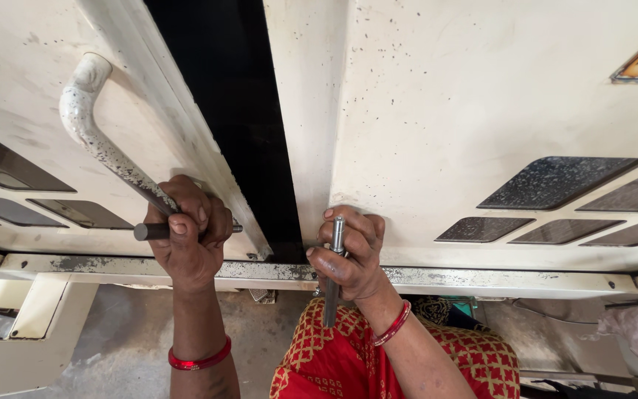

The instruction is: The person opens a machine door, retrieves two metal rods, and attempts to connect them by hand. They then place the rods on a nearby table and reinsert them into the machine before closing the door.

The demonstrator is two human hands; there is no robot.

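Observation:
My left hand (188, 235) is closed around the lower end of a worn white pull handle (90, 125) on the left door leaf (23, 81), beside a short dark bolt (149, 231) that sticks out sideways. My right hand (352, 255) grips a thin grey metal rod (332, 284), a vertical latch bolt at the bottom edge of the right door leaf (467, 103). A dark gap (238, 111) runs between the two cream leaves.
A chipped cream threshold rail (481, 279) runs across below both leaves. Dark glass panes (555, 181) are set into the doors. Red patterned cloth (334, 362) covers my lap, and grey concrete floor (123, 343) lies beneath.

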